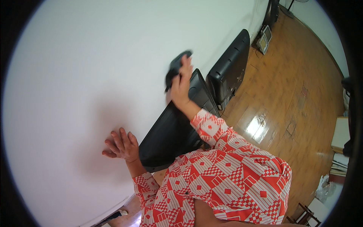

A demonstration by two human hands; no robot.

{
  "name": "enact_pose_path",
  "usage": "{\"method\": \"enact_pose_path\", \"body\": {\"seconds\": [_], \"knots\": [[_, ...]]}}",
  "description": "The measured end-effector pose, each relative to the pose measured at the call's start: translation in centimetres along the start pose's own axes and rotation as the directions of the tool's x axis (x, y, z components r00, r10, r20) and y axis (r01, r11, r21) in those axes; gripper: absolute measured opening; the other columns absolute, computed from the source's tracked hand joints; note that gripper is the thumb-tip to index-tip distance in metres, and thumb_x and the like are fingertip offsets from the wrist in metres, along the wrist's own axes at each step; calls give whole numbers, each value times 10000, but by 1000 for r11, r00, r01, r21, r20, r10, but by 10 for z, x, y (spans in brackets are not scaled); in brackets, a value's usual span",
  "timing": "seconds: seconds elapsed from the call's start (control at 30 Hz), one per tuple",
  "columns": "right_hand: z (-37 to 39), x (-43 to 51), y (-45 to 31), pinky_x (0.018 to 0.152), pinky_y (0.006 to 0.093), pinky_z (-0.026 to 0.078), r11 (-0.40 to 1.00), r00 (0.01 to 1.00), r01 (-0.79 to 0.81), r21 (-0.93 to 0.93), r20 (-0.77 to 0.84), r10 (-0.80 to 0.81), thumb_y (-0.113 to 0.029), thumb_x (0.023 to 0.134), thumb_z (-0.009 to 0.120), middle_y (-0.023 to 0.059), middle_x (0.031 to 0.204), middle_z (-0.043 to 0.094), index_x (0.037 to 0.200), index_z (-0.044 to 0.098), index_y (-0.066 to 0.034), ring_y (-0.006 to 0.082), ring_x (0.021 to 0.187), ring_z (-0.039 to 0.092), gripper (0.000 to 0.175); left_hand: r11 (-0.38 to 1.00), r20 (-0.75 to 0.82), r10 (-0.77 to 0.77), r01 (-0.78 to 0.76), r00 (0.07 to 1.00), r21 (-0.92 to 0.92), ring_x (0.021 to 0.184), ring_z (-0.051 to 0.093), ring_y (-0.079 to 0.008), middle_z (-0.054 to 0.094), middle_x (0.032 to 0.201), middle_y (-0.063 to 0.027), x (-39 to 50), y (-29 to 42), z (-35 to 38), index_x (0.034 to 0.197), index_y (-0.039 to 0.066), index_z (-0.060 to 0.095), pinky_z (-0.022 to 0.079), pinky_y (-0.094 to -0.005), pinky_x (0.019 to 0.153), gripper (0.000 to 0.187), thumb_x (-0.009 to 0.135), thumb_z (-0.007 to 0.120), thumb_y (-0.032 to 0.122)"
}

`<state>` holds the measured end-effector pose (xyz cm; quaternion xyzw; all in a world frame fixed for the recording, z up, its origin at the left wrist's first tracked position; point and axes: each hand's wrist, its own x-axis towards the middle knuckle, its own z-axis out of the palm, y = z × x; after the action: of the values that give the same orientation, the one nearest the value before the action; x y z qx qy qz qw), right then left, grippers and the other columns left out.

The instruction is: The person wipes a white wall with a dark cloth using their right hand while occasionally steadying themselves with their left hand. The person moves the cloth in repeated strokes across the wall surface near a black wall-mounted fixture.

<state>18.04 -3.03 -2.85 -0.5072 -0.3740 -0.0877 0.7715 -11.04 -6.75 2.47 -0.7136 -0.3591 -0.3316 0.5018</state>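
Observation:
My left hand (121,146) is spread with its fingers apart, holding nothing, at the white wall (71,71). Whether its palm touches the wall cannot be told; a soft shadow falls beside it. Further up, my right hand (182,88) holds what looks like a dark cloth (177,63) against or close to the wall. The cloth is blurred, and my fingers partly cover it. Below my right forearm, a large black flat panel (170,136), seemingly a television, leans by the wall. Both sleeves are red and white patterned.
A second black television (229,68) with vents on its back stands beyond the first. Small framed panels (264,39) lean farther along the wall. Brown wooden floor (272,113) stretches to the right, where stacked boards or papers (339,164), a plastic bag (325,190) and wooden furniture (305,212) stand.

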Motion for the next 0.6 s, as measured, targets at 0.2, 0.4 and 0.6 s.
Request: {"method": "enact_pose_path", "body": {"seconds": [0.2, 0.4, 0.6], "knots": [[-13, 62, 40, 1180, 396, 189, 919, 894, -322, 229, -245, 375, -12, 961, 404, 198, 1558, 315, 1195, 437, 33, 361, 1476, 209, 240, 1000, -4, 20, -20, 1000, -8, 1472, 253, -326, 426, 1522, -41, 2, -2, 1, 1323, 223, 603, 47, -587, 1169, 398, 984, 502, 405], [0, -43, -29, 1175, 502, 157, 995, 993, -91, 32, 72, 88, 65, 859, 423, 272, 1521, 329, 1023, 438, -13, 490, 1443, 201, 183, 1000, 3, 21, -21, 1000, -9, 1472, 250, -329, 425, 1522, -46, 0, -11, -3, 1315, 222, 607, 44, -590, 1171, 390, 975, 513, 388], [-1, 35, -9, 1174, 499, 154, 996, 997, -58, 61, -48, 61, 53, 870, 432, 274, 1525, 324, 1052, 436, -12, 487, 1449, 191, 193, 1000, 20, 13, -13, 1000, -9, 1455, 287, -329, 477, 1481, -16, -5, -8, 1, 1160, 233, 695, 86, -603, 1169, 290, 938, 560, 360]]}}
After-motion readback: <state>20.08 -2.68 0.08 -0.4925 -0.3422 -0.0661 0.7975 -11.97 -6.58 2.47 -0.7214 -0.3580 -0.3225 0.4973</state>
